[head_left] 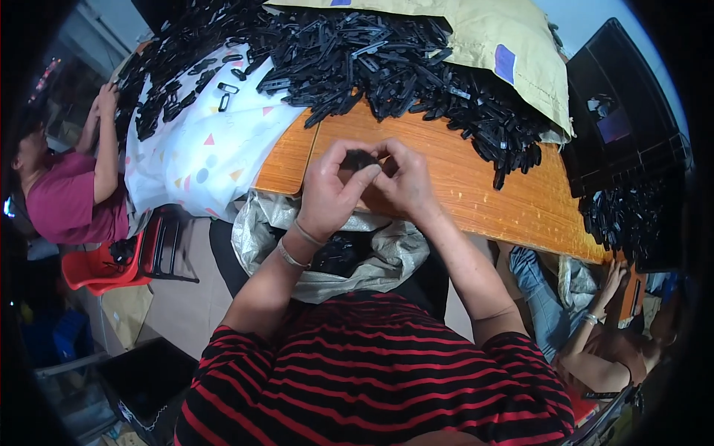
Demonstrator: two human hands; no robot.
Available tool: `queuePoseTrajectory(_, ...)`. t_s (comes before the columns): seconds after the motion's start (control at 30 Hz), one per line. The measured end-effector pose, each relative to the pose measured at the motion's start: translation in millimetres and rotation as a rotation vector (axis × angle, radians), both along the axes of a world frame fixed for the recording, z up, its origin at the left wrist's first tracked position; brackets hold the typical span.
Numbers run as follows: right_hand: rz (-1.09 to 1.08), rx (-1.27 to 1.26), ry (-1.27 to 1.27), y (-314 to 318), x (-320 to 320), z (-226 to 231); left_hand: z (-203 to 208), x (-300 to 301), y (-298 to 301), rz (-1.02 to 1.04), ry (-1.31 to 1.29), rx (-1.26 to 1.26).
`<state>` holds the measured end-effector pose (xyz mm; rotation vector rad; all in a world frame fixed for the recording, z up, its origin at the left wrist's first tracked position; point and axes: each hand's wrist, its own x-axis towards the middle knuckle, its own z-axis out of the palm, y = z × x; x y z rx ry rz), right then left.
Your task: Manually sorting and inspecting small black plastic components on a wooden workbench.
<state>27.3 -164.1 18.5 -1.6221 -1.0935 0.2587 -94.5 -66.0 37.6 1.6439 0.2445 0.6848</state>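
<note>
The left hand (325,189) and right hand (410,178) together pinch a dark piece (360,159). Light, even pressure should steady it.

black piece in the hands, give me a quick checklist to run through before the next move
1. Black piece held: ok, the left hand and right hand meet around it.
2. Which way the piece faces: cannot tell, the fingers cover much of it.
3. Sack mouth open: ok, it gapes below the hands with dark things inside.
4. Heap of black parts close by: ok, spread on the wooden table just beyond the hands.
5. Co-workers' hands out of the way: ok, one person is off to the left, another to the right.
</note>
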Motion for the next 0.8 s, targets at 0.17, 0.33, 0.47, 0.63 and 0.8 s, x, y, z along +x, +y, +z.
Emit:
queuePoseTrajectory(0.17, 0.277, -0.256, -0.001, -13.6, -15.3, 5.4, -10.0, -24.5, -1.1, 0.055, 0.04, -0.111)
queuePoseTrajectory(0.33, 0.131, -0.298, -0.098, -26.1, 35.0, 2.8, -6.2, -37.3, 6.1, 0.084, 0.359, 0.351)
queuePoseTrajectory(0.47, -0.291, -0.333, -0.518, -14.7, 90.5, 10.8, -8.9, 13.3, 25.1, 0.209, 0.219, 0.665)
queuePoseTrajectory(0.63, -0.367, -0.608, -0.67, 2.8, 114.8, 5.7, -20.5, 87.9, 59.8, 0.174, 0.242, 0.943)
queuePoseTrajectory(0.8, -0.39, -0.577, -0.696, -9.3, 120.9, -0.8, -24.3, 104.2, 51.5, 0.219, 0.363, 0.964)
